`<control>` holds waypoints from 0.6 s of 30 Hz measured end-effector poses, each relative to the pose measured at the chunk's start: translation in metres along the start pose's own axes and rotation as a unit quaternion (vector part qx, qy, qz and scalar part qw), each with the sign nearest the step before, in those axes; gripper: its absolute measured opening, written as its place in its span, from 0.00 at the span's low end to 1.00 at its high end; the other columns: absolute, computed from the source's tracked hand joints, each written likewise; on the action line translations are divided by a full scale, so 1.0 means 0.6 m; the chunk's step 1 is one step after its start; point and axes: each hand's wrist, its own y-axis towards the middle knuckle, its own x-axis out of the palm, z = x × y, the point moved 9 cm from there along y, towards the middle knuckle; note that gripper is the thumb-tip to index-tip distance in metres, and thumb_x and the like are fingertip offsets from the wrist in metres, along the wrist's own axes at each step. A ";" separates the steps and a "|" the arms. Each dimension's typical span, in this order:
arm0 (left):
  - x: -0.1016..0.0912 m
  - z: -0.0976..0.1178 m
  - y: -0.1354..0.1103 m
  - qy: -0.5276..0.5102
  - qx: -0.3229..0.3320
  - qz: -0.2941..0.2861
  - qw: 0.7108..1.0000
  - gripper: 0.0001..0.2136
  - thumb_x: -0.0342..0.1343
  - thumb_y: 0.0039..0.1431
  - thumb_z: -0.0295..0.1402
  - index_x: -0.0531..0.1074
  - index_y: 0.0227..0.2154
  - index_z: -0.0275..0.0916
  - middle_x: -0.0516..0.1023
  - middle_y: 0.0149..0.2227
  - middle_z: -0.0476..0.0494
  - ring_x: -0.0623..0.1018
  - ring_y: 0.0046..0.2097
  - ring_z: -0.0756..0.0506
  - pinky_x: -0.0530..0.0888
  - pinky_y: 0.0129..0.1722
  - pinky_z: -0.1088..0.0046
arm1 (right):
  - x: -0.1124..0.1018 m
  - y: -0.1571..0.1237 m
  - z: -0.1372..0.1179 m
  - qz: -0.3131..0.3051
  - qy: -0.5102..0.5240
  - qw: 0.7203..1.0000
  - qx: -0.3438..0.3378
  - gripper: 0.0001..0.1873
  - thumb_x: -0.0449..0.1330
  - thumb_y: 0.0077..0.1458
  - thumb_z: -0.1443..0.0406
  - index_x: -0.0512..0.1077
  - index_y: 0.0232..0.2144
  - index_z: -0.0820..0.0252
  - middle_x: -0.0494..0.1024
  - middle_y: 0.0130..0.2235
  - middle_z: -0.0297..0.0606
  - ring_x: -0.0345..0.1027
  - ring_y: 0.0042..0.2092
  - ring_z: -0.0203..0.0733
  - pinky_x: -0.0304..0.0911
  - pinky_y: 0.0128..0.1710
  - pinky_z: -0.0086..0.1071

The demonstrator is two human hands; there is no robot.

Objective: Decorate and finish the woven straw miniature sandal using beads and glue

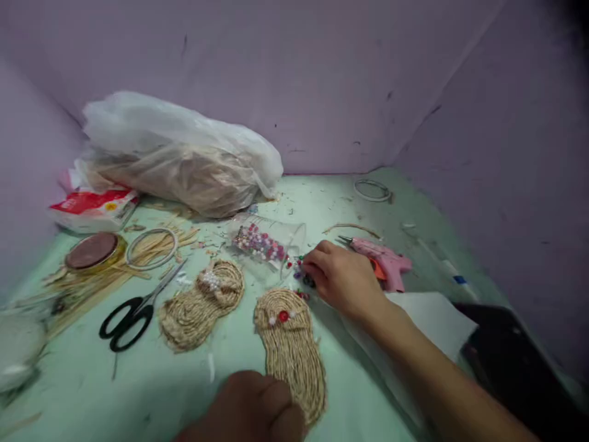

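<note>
My right hand point(345, 276) reaches down among loose coloured beads point(298, 264), its fingers bent and pressed together; whatever is between the fingertips is hidden. A woven straw slipper point(294, 344) lies in the middle, with a red bead point(283, 316) and white beads across its strap. Over its lower left edge, my left hand point(251, 408) is curled and blurred, and its fingertips do not show. Left of it rests a second straw slipper point(196, 319) with a cluster of white beads point(211, 281). Behind them, a clear plastic cup point(271, 236) lies on its side with pink and white beads inside.
Black-handled scissors point(138, 313), a tape roll point(151, 248) and a round tin point(95, 252) lie left on straw strips. A large plastic bag point(184, 153) stands behind. To the right are a pink glue gun point(384, 256), white paper point(432, 316) and a dark object point(515, 362).
</note>
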 end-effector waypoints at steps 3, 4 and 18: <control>-0.008 -0.003 -0.001 0.014 -0.024 0.052 0.998 0.10 0.51 0.47 0.23 0.58 0.17 0.40 0.61 0.15 0.53 0.59 0.18 0.51 0.50 0.16 0.72 | -0.036 -0.025 0.004 0.073 0.089 0.993 0.009 0.07 0.55 0.53 0.66 0.73 0.30 0.58 0.73 0.32 0.35 0.66 0.30 0.38 0.51 0.24 0.31; -0.008 -0.004 -0.002 0.014 -0.030 0.058 0.998 0.10 0.51 0.47 0.23 0.58 0.17 0.40 0.60 0.15 0.53 0.59 0.18 0.51 0.50 0.17 0.72 | -0.044 -0.034 0.007 0.091 0.121 0.988 0.012 0.06 0.55 0.53 0.66 0.73 0.30 0.58 0.73 0.31 0.35 0.65 0.29 0.37 0.53 0.25 0.30; 0.010 -0.012 -0.010 -0.022 -0.073 0.004 0.997 0.07 0.49 0.51 0.26 0.61 0.21 0.41 0.67 0.19 0.53 0.66 0.20 0.50 0.57 0.21 0.72 | -0.056 -0.122 -0.002 0.140 0.327 0.935 0.000 0.03 0.56 0.53 0.68 0.70 0.30 0.58 0.72 0.30 0.35 0.66 0.33 0.37 0.61 0.30 0.29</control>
